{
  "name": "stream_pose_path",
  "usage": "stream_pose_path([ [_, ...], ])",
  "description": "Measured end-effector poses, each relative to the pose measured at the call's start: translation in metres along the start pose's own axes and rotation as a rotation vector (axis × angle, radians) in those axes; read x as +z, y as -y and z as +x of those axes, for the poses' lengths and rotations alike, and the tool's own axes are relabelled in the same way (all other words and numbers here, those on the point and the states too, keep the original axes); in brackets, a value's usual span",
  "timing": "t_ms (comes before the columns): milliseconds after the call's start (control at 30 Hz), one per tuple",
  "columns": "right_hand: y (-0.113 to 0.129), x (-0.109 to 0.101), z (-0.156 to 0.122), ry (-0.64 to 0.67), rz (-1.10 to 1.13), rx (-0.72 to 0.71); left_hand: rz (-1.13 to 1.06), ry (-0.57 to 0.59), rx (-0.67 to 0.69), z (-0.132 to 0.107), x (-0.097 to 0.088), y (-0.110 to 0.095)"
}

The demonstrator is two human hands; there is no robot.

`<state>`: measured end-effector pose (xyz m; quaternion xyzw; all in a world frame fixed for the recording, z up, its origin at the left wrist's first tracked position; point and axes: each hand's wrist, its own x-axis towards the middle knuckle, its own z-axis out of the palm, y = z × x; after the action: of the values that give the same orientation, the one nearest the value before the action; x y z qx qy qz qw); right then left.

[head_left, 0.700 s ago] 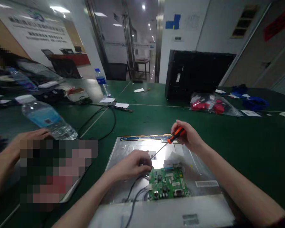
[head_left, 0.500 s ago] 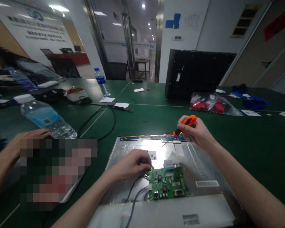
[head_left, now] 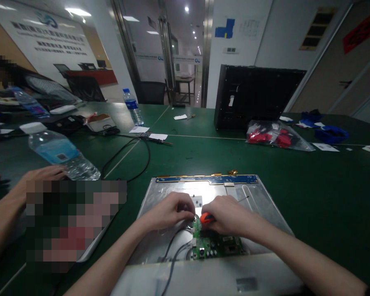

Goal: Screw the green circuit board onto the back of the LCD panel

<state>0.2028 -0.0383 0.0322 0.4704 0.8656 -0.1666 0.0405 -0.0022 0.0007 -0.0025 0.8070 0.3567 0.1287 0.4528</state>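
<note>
Step in hand: apparently close finger work at the far left corner of the green circuit board (head_left: 206,241), with the screwdriver (head_left: 206,218) held aside.
Left hand (head_left: 180,211): fingers bent together by that corner; whether they pinched anything could not be told.
Right hand (head_left: 226,213): fingers wrapped round the orange-and-black handle above the board, the shaft pointing away toward the panel's right edge.
Board: lay on the metal panel (head_left: 260,201), toward its near edge, partly hidden under the right hand.
Panel: flat on the green worktop (head_left: 327,197), a blue strip (head_left: 185,179) along its far edge.
Next move: any use of the tip at that corner would likely have called for turning the screwdriver round, left fingers clear of the shaft.
Tool count: one screwdriver.
Parts count: one green board, one panel, one blue strip, two dark cables (head_left: 172,268) at the board's left edge.
Bottle count: three plastic bottles (head_left: 60,152), all toward the worktop's left side.
Monitor count: one black monitor (head_left: 259,96), near the worktop's far edge.
</note>
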Motion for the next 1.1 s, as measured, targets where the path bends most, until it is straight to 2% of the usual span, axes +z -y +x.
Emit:
stream_pose_path([
  [300, -0.009, 0.002, 0.01, 0.039, -0.006, 0.068, 0.027, 0.007, 0.027, 0.001, 0.001, -0.003],
  [767, -0.012, 0.001, 0.014, 0.076, 0.055, 0.085, 0.034, 0.023, 0.042, 0.002, 0.003, -0.005],
  [967, -0.01, 0.002, 0.013, 0.023, 0.091, 0.076, 0.037, 0.027, 0.04, 0.001, 0.003, -0.006],
  [1100, -0.01, -0.004, 0.009, -0.068, 0.142, 0.059, 0.044, 0.019, 0.015, -0.001, 0.003, -0.005],
])
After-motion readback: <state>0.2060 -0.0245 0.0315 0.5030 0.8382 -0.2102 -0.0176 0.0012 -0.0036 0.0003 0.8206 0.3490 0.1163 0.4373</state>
